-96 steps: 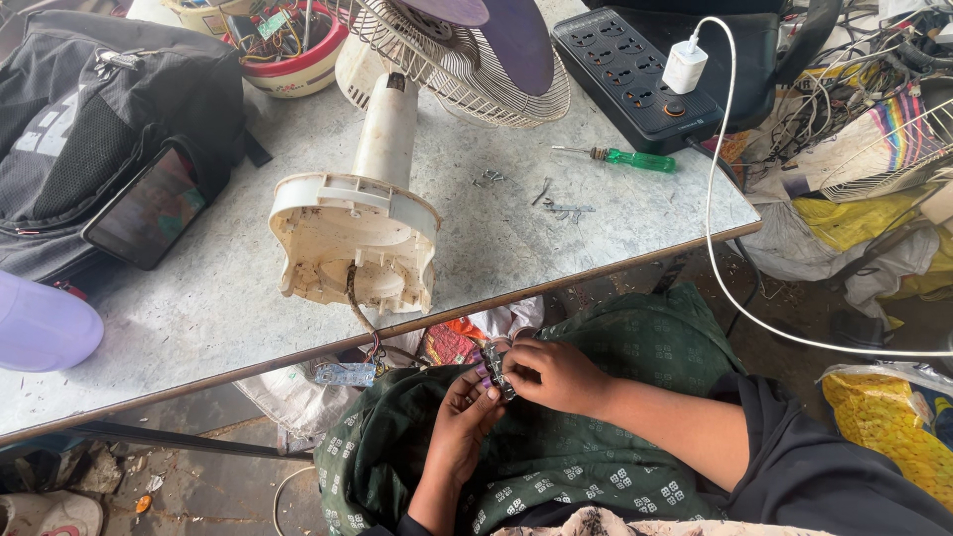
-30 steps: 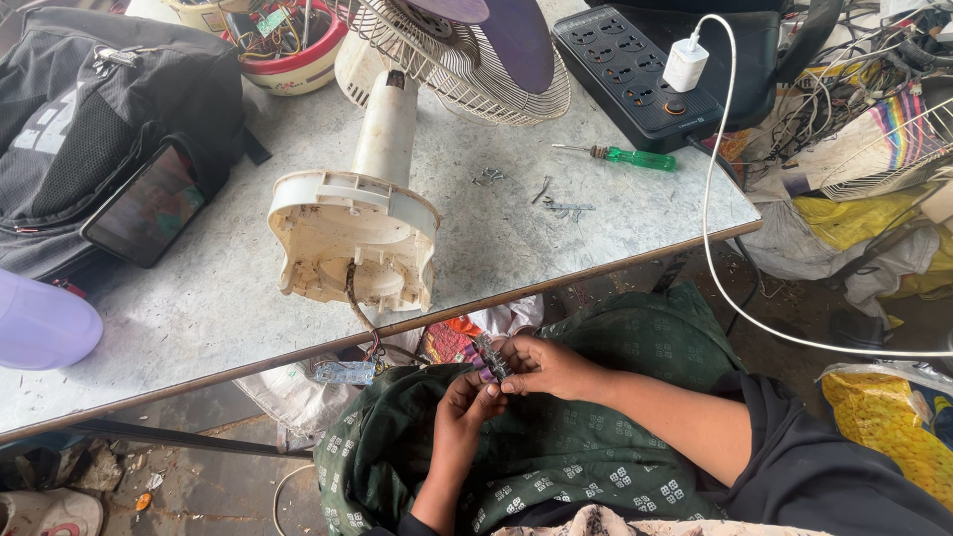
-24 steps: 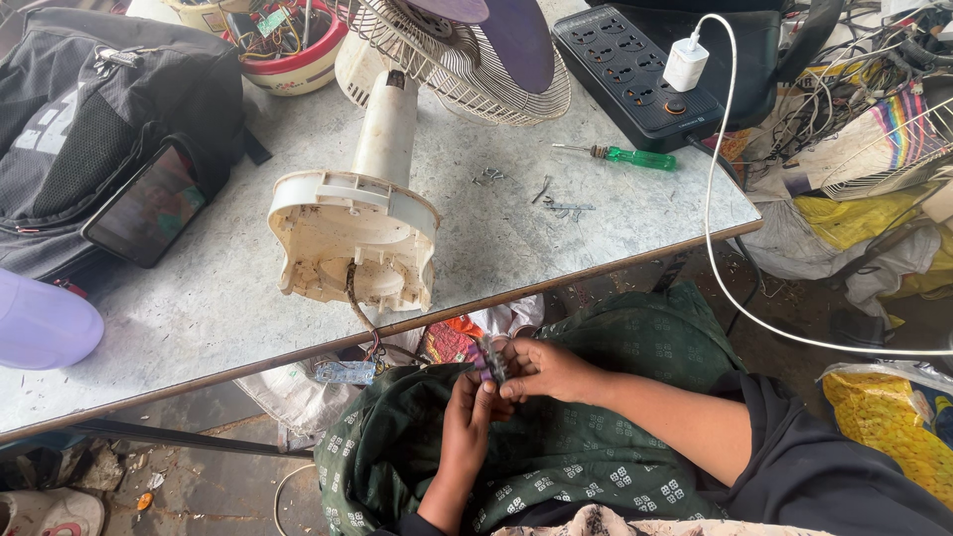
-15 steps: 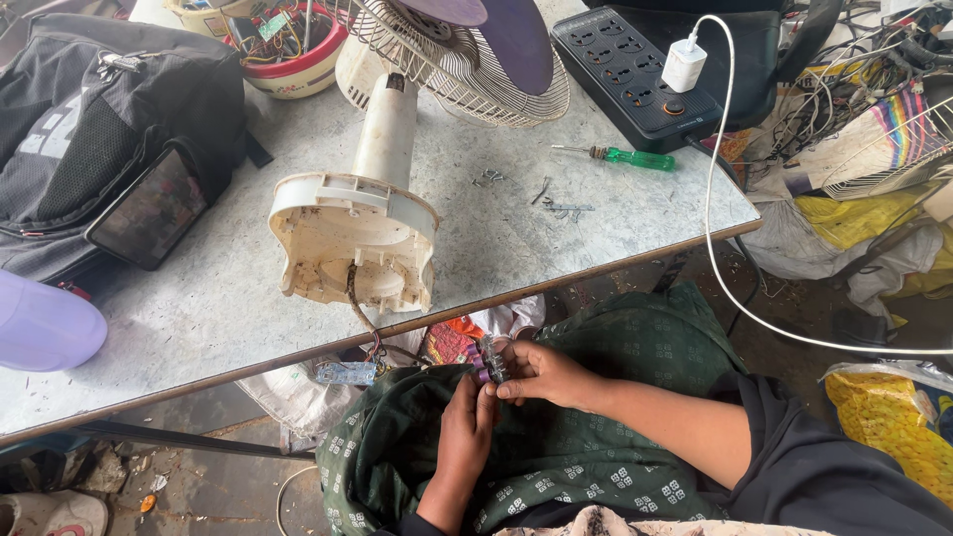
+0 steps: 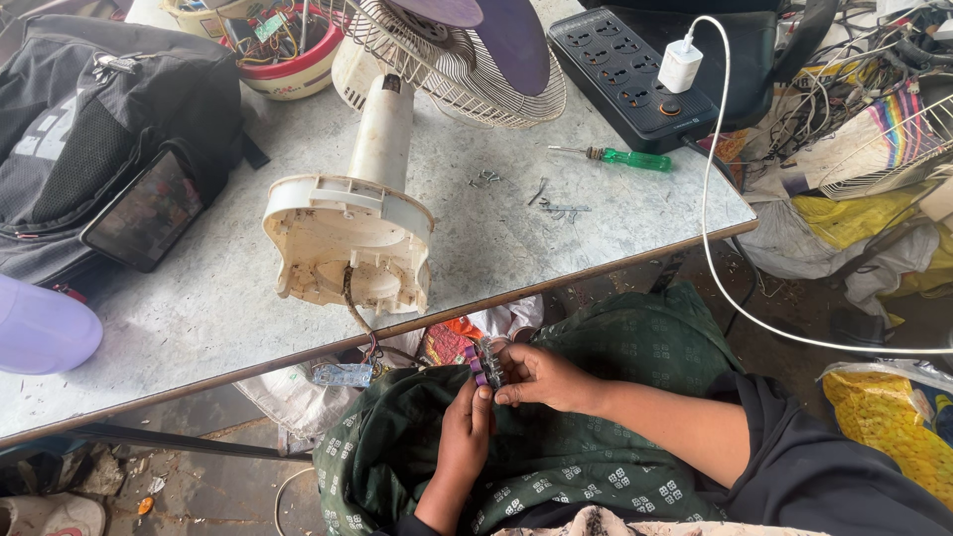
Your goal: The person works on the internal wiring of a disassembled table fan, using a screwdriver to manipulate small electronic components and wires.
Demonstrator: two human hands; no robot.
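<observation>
Down in the lap, left hand (image 5: 465, 429) and right hand (image 5: 541, 377) each close their grip on the small purple switch block (image 5: 483, 364), held just below the bench (image 5: 199, 308) edge since its wires lead to the overturned fan base (image 5: 347, 238) above, green screwdriver (image 5: 635, 158) lying beyond.
</observation>
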